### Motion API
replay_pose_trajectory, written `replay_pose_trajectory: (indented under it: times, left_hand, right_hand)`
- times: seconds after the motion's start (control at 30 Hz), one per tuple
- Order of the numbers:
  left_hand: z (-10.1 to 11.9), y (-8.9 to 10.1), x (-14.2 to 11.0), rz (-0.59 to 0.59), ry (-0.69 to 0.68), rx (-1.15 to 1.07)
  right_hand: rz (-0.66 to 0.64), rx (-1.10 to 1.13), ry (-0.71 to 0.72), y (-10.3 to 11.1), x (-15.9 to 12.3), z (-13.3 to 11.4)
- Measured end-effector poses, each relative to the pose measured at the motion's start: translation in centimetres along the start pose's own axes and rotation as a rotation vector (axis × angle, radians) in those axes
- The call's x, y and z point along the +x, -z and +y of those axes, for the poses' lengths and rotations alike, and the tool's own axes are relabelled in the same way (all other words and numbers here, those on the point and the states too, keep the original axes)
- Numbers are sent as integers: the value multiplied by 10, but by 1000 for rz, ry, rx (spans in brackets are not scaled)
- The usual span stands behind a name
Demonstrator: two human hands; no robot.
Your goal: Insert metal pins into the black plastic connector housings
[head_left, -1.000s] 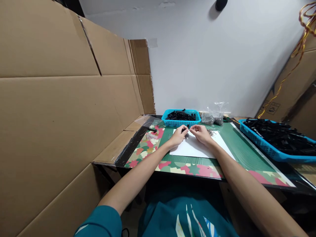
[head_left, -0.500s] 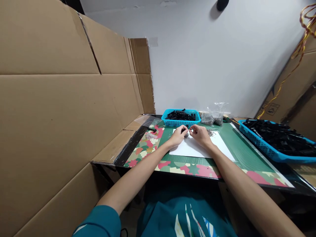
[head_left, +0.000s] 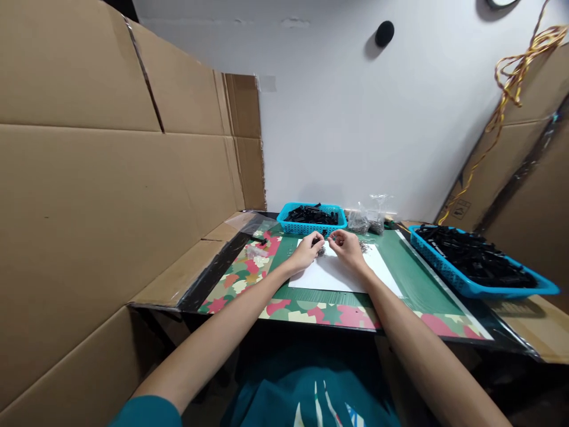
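Observation:
My left hand (head_left: 304,252) is over the left part of a white sheet (head_left: 331,279), its fingers closed around a small black piece (head_left: 316,241) that they mostly cover. Just to its right, my right hand (head_left: 348,249) is pinched, thumb against fingers; whatever may be in the pinch is too small to make out. The fingertips of both hands are close together but apart. Between them on the sheet lies a small pile of tiny metal parts (head_left: 320,251). More tiny parts (head_left: 364,247) are scattered beyond my right hand.
A blue basket of black pieces (head_left: 291,225) stands behind the sheet, with clear bags of small parts (head_left: 359,223) beside it. Another blue basket (head_left: 448,276), heaped with black strips, is at the right. Cardboard (head_left: 186,190) walls the left side. A yellow twisted cable (head_left: 511,83) hangs at right.
The camera view has turned a little to the right and up, so everything appears farther left and slightly lower. Both hands keep nearly the same pose over the sheet.

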State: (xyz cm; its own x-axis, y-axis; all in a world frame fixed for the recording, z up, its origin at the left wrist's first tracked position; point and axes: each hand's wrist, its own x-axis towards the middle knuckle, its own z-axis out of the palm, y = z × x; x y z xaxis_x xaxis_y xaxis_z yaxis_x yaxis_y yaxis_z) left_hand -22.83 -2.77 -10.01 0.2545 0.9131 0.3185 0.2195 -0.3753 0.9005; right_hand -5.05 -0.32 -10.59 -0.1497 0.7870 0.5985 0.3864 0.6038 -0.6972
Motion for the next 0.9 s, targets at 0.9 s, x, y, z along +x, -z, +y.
replay_pose_trajectory:
  times: [0.9]
  left_hand:
    - [2,3,5,-22,-173,196]
  right_hand:
    - [159,-90,-118,8,11,11]
